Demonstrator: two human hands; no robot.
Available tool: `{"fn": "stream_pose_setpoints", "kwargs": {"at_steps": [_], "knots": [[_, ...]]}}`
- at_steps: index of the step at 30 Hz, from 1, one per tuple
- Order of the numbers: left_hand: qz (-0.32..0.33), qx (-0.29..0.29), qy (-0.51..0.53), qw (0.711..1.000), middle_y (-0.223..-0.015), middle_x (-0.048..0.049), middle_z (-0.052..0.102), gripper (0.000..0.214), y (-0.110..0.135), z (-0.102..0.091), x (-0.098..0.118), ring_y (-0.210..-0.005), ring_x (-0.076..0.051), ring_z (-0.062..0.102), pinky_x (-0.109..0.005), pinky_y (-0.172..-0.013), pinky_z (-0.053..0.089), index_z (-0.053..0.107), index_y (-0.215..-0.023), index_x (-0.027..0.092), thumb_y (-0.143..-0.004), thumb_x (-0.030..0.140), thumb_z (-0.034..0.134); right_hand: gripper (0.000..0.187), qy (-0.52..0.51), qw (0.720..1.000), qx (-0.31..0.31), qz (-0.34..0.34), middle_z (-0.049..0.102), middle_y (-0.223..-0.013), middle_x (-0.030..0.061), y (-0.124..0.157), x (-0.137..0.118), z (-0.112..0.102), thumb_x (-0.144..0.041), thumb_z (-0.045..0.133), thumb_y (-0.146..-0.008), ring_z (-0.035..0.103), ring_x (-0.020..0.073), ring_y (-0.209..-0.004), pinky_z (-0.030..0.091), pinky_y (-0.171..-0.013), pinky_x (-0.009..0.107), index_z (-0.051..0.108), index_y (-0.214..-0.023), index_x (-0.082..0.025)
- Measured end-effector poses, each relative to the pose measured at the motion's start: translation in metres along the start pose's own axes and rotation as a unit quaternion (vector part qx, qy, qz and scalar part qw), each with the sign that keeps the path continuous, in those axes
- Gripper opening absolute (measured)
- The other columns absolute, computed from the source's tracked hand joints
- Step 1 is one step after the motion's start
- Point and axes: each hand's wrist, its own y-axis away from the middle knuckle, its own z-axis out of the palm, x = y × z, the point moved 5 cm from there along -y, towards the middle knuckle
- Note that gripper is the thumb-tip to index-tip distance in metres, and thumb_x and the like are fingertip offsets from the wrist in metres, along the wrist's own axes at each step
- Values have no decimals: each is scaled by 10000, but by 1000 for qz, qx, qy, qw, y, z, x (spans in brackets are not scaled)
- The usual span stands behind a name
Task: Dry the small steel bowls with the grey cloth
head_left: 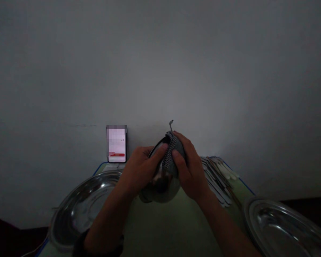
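My left hand (139,171) grips a small shiny metal bowl (157,185), tilted up above the table. My right hand (189,167) presses a grey checked cloth (171,155) against the bowl's rim, fingers curled over it. A corner of the cloth sticks up above my fingers. Both hands meet at the middle of the view.
A large steel basin (80,207) sits at the left on the pale green table (171,228). Another steel tray (278,225) lies at the right. A pile of flat utensils (219,178) lies behind my right hand. A lit phone (117,144) leans against the grey wall.
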Motion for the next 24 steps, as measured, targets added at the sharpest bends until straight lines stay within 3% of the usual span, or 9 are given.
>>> {"fn": "stream_pose_setpoints", "kwargs": {"at_steps": [24], "knots": [[9, -8, 5, 1000, -493, 30, 498, 486, -1, 1, -2, -457, -96, 411, -214, -414, 290, 542, -533, 186, -822, 577, 545, 414, -3, 1000, -3, 2, 530, -1389, 99, 1, 1, 0, -344, 431, -953, 462, 231, -1311, 365, -1121, 522, 454, -1349, -225]]}}
